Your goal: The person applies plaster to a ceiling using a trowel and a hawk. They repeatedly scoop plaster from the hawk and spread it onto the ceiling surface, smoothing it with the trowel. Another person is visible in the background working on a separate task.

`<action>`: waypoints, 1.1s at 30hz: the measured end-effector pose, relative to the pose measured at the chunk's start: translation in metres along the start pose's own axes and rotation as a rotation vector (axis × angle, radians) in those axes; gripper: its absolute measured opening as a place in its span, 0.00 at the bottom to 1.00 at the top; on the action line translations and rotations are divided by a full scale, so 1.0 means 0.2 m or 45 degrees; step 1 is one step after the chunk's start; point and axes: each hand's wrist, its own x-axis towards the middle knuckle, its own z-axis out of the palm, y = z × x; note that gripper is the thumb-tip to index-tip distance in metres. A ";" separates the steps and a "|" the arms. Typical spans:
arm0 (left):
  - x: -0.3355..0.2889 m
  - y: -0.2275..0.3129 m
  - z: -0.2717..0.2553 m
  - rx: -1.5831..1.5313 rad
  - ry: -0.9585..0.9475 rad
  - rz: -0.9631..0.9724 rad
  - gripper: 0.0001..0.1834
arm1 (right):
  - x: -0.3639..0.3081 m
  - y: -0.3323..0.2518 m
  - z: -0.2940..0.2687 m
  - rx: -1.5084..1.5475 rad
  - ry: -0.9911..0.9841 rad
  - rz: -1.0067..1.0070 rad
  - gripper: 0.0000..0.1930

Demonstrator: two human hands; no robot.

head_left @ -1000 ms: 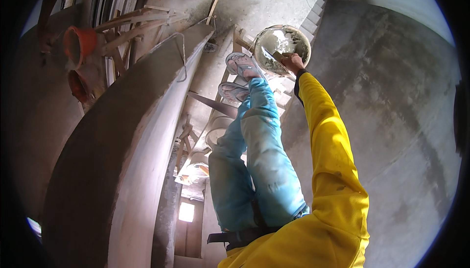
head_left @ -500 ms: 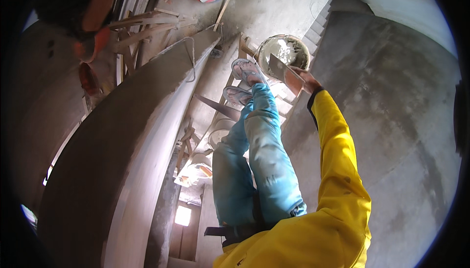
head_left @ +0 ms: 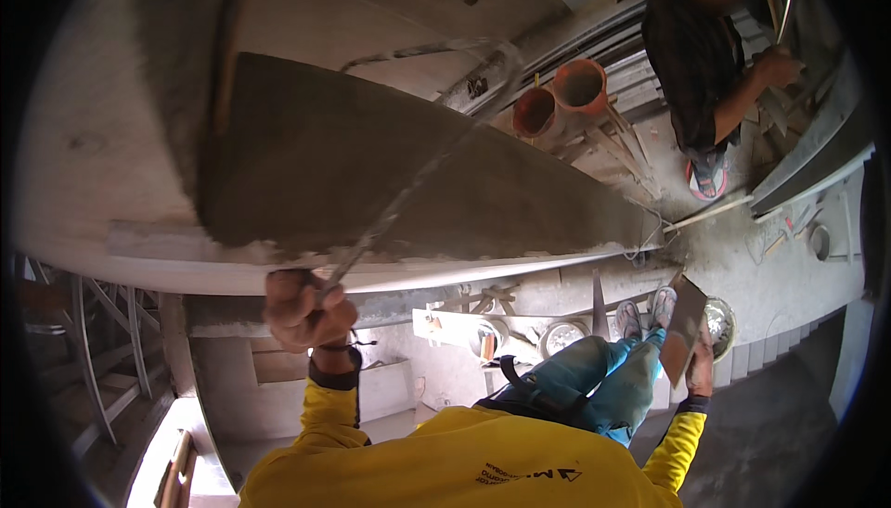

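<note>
My left hand (head_left: 306, 311) is closed around the lower end of a bent, ribbed metal rod (head_left: 399, 202). From my fist the rod rises in front of the wall and hooks over at its top. Behind it lies a dark, damp-looking band of plaster (head_left: 390, 160) on the wall, with a pale edge below. My right hand (head_left: 703, 360), low at the right, grips a flat rectangular plastering trowel (head_left: 684, 327); its blade hides most of the fingers. Just beyond that hand stands a bucket (head_left: 722, 322) with grey mortar, partly covered by the trowel.
My sandalled feet (head_left: 645, 313) rest on a narrow support beside stairs (head_left: 770, 352). Below are more buckets (head_left: 561, 336). A co-worker (head_left: 696, 63) stands at the far right, holding a curved strip. Two orange buckets (head_left: 580, 86) sit near timber; metal framing (head_left: 107, 350) stands left.
The view has swung left, bringing the wall and co-worker into sight. My left hand, out of view before, now shows gripping the bent rod. My right hand still holds the trowel near the mortar bucket.
</note>
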 end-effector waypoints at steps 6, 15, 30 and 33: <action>-0.06 0.04 0.10 0.094 0.072 -0.154 0.10 | 0.23 -0.63 0.95 -0.459 -0.436 -0.157 0.29; -0.03 0.09 0.12 0.264 0.068 -0.167 0.21 | 0.50 -1.20 1.76 -0.914 -0.897 -1.253 0.30; -0.05 0.10 0.16 0.214 0.146 -0.176 0.24 | 0.62 -1.29 2.06 -0.814 -1.118 -1.278 0.36; -0.05 0.10 0.16 0.201 0.179 -0.180 0.24 | 0.61 -1.26 2.02 -0.744 -1.230 -1.312 0.36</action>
